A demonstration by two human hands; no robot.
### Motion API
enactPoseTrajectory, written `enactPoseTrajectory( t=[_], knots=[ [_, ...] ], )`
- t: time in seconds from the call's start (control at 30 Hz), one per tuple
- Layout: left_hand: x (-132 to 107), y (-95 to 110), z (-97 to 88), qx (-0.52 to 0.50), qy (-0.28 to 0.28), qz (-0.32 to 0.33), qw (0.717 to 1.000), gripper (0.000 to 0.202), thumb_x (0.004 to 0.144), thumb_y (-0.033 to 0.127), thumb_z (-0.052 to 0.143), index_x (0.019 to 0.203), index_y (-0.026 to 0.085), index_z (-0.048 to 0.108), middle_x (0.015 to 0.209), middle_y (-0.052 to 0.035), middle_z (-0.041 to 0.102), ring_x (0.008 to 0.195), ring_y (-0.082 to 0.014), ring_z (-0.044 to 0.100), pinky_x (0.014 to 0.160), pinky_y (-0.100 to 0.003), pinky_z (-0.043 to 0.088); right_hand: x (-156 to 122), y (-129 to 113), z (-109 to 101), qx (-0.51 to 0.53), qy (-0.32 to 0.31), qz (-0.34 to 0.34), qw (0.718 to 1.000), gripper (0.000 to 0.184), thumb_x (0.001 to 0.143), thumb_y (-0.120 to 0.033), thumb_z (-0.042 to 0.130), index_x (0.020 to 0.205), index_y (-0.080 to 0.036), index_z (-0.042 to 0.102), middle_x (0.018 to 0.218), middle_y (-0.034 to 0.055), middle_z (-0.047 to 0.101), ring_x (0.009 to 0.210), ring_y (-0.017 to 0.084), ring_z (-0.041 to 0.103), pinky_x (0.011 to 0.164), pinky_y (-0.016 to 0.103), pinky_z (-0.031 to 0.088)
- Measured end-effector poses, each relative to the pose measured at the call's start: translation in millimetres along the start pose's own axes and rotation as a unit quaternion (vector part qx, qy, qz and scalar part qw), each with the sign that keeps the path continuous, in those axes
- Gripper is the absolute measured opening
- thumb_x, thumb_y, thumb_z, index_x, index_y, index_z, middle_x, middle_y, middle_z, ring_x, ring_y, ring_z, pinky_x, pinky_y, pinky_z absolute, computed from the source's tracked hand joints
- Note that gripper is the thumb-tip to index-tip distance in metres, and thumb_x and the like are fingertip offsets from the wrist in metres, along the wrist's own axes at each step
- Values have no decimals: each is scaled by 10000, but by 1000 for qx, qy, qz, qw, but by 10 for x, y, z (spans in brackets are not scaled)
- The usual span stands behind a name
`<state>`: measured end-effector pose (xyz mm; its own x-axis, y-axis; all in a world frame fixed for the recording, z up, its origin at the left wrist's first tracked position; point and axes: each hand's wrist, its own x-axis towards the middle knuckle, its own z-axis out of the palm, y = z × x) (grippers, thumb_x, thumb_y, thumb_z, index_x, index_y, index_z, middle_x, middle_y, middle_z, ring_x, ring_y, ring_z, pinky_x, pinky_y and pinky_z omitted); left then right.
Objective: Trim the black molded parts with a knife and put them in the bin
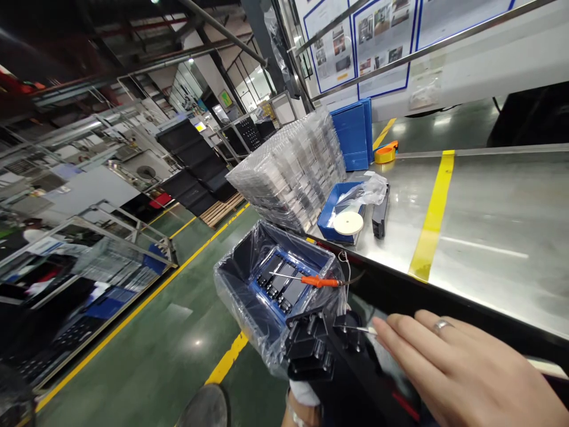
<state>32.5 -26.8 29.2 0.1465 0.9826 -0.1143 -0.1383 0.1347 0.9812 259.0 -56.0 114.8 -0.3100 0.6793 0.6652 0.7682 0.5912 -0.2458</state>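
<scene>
In the lower middle, a black moulded plastic part is held up in front of me, with rounded lugs at its near end. My left hand is under it, mostly hidden; a bracelet and some white covering show. From the right comes my right hand, a ring on one finger, its fingers pinched together on a thin metal-bladed tool. The blade's tip reaches the black part near its lugs. What handle the tool has is hidden in the fingers.
A plastic-lined blue bin holds black parts beyond my hands. An orange electric screwdriver hangs over it. On the metal bench stand a small blue box, a white disc, a black part, yellow tape and wrapped stacked trays.
</scene>
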Motion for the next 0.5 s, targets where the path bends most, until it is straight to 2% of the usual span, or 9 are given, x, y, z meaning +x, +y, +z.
enactPoseTrajectory(
  t=[0.1,0.17,0.23,0.37,0.5],
  knots=[
    [-40,-95,-46,-12,9,-20,1000,334,1011,497,587,1197,236,683,1249,-103,700,1054,-220,673,921,-432,597,34,29,-42,-6,-26,-27,999,257,884,-110,487,1038,-240,648,851,38,688,682,207,644,574,319,515],
    [-85,-170,-82,-20,12,-33,999,420,985,561,602,1222,222,675,1200,-107,721,1031,-234,689,887,-446,605,90,49,-84,-14,-38,-53,998,347,792,-34,459,1021,-243,615,836,17,679,626,199,646,526,328,503],
    [-124,-243,-127,-28,11,-46,998,542,951,644,603,1261,203,660,1147,-112,738,1007,-251,704,859,-471,610,159,56,-125,-32,-38,-73,996,356,733,-12,455,969,-243,588,792,10,658,561,195,641,470,330,486],
    [-126,-356,-226,-40,5,-71,997,702,923,784,496,1281,203,661,1133,-121,750,976,-240,717,890,-482,600,262,39,-174,-47,-34,-66,996,265,736,-28,464,828,-268,526,679,-7,574,447,193,580,388,342,428],
    [-35,-424,-282,-45,2,-84,995,814,896,857,420,1304,190,646,1158,-130,742,939,-231,724,851,-461,607,311,36,-203,-51,-42,-79,995,294,706,-24,477,865,-264,538,722,0,590,488,213,596,428,364,475]
  ],
)
